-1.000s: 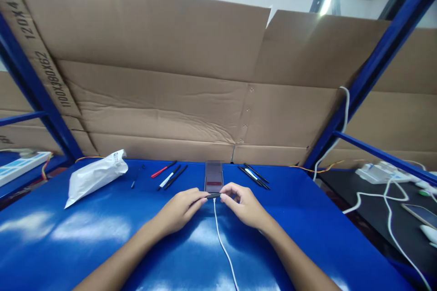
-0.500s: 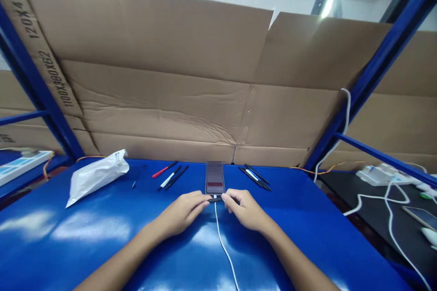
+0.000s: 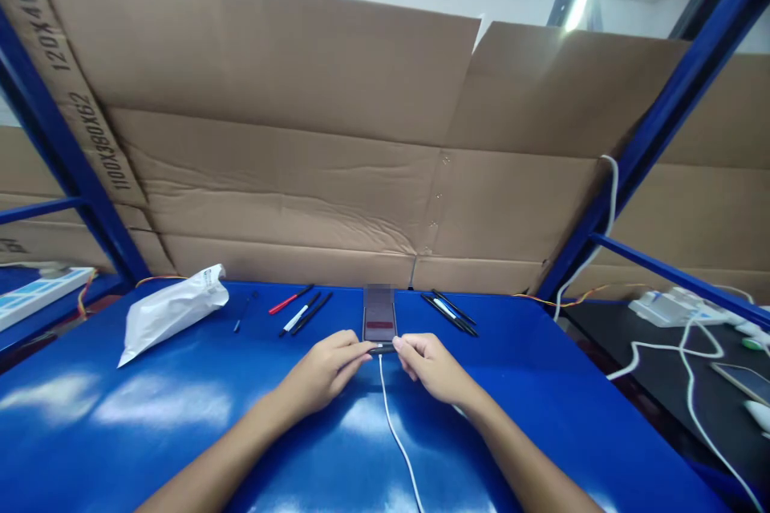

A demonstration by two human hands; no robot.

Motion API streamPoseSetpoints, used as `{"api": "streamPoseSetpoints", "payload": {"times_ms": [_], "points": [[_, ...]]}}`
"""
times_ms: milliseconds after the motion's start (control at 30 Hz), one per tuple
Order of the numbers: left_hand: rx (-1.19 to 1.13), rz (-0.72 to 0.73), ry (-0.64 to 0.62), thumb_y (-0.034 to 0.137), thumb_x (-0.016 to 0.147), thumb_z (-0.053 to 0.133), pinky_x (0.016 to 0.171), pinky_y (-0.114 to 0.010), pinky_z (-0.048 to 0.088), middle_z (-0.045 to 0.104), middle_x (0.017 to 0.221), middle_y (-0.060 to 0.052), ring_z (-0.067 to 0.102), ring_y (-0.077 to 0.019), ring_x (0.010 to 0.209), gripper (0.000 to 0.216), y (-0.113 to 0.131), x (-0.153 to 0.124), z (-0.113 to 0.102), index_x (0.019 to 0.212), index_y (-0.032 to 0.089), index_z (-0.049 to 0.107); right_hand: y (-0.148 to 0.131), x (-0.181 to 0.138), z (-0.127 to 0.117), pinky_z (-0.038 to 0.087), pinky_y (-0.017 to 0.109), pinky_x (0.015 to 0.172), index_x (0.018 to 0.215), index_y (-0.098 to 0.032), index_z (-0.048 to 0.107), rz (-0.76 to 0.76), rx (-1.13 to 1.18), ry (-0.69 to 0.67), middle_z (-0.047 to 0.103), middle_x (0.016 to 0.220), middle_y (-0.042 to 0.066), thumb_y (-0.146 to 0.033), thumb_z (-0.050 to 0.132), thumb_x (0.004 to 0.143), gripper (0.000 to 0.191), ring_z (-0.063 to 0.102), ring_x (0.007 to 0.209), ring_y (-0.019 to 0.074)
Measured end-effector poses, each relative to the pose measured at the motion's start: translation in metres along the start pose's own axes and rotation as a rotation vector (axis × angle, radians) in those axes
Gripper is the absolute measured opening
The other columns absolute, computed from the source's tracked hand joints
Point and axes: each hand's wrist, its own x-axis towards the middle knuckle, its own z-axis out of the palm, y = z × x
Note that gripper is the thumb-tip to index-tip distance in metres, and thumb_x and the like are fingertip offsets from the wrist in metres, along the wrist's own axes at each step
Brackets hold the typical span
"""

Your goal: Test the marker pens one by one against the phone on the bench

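Observation:
A phone (image 3: 378, 313) lies flat on the blue table (image 3: 180, 417), screen up, with a white cable (image 3: 397, 441) running from its near end toward me. My left hand (image 3: 328, 373) and my right hand (image 3: 430, 365) meet at that near end. Each hand pinches a short dark pen-like piece (image 3: 382, 348) lying crosswise there, one hand at each end. The cable's plug sits right at this spot, partly hidden by the fingers.
A white plastic bag (image 3: 172, 309) lies at the left. Red and black pens (image 3: 301, 306) lie left of the phone, more black pens (image 3: 450, 310) to its right. A cardboard wall (image 3: 301, 176) closes the back. Power strips, cables and another phone (image 3: 743, 377) are on the right.
Both hands have slid slightly away from me toward the phone's near end, keeping their pinch on the dark piece. Nothing else has moved.

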Motion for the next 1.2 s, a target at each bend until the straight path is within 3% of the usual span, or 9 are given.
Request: {"api": "streamPoseSetpoints", "payload": {"times_ms": [167,300,400,533,633,767,933,1067,1200], "points": [[-0.073,-0.042,0.146,0.031,0.104,0.055,0.084,-0.032,0.053,0.066,0.100,-0.007,0.063,-0.0203,0.092,0.027,0.002,0.001,-0.002,0.122,0.022,0.073,0.006,0.003,0.004,0.030,0.026,0.055,0.063,-0.020,0.050,0.070,0.148,-0.045,0.048,0.051,-0.004,-0.077,0.043,0.096,0.065,0.038,0.049,0.0120],[-0.383,-0.306,0.365,0.041,0.090,0.074,0.083,-0.034,0.057,0.069,0.101,-0.007,0.067,-0.0222,0.093,0.029,0.001,0.007,-0.002,0.109,0.019,0.072,0.008,0.004,0.005,0.033,0.025,0.055,0.068,-0.018,0.059,0.093,0.179,-0.101,0.055,0.054,-0.002,-0.079,0.045,0.094,0.067,0.041,0.049,0.0115],[-0.662,-0.493,0.462,0.051,0.086,0.075,0.078,-0.035,0.059,0.073,0.097,-0.007,0.070,-0.0218,0.084,0.047,0.000,0.012,0.001,0.117,0.016,0.066,0.007,0.002,0.009,0.036,0.024,0.056,0.074,-0.018,0.063,0.088,0.211,-0.177,0.058,0.059,-0.001,-0.079,0.046,0.093,0.066,0.046,0.052,0.0120],[-0.917,-0.558,0.364,0.057,0.086,0.073,0.070,-0.035,0.059,0.077,0.104,-0.012,0.071,-0.0196,0.073,0.087,0.003,0.014,0.002,0.154,0.016,0.036,0.002,-0.001,0.016,0.038,0.024,0.058,0.078,-0.017,0.065,0.078,0.243,-0.213,0.061,0.063,0.000,-0.078,0.045,0.095,0.066,0.048,0.056,0.0122],[-0.972,-0.533,0.311,0.053,0.087,0.075,0.070,-0.033,0.059,0.077,0.100,-0.011,0.071,-0.0186,0.073,0.099,0.005,0.013,0.000,0.162,0.017,0.023,0.000,-0.002,0.019,0.038,0.024,0.058,0.079,-0.017,0.065,0.082,0.243,-0.239,0.062,0.066,0.001,-0.077,0.046,0.095,0.065,0.050,0.058,0.0127],[-0.926,-0.497,0.327,0.051,0.090,0.072,0.073,-0.033,0.059,0.075,0.098,-0.008,0.068,-0.0166,0.072,0.089,0.005,0.012,0.000,0.161,0.015,0.032,0.003,-0.001,0.019,0.039,0.024,0.058,0.079,-0.017,0.065,0.075,0.242,-0.238,0.060,0.064,0.000,-0.077,0.046,0.095,0.065,0.049,0.057,0.0122],[-0.887,-0.488,0.353,0.052,0.092,0.068,0.071,-0.034,0.061,0.074,0.097,-0.007,0.069,-0.0176,0.074,0.086,0.007,0.012,0.000,0.162,0.018,0.030,0.005,0.000,0.019,0.037,0.023,0.057,0.079,-0.017,0.065,0.075,0.238,-0.244,0.060,0.064,0.000,-0.078,0.045,0.095,0.066,0.049,0.057,0.0121],[-0.851,-0.501,0.332,0.055,0.092,0.067,0.072,-0.037,0.063,0.075,0.099,-0.009,0.070,-0.0188,0.074,0.080,0.007,0.012,0.000,0.157,0.016,0.041,0.007,0.000,0.019,0.037,0.023,0.055,0.078,-0.018,0.064,0.097,0.236,-0.221,0.058,0.062,-0.001,-0.080,0.045,0.093,0.066,0.048,0.054,0.0117],[-0.761,-0.520,0.341,0.057,0.090,0.068,0.071,-0.037,0.062,0.075,0.100,-0.010,0.070,-0.0211,0.078,0.069,0.001,0.012,0.000,0.145,0.016,0.056,0.011,0.004,0.013,0.037,0.024,0.054,0.082,-0.018,0.063,0.082,0.238,-0.096,0.058,0.062,-0.002,-0.079,0.047,0.093,0.064,0.048,0.053,0.0119]]}}
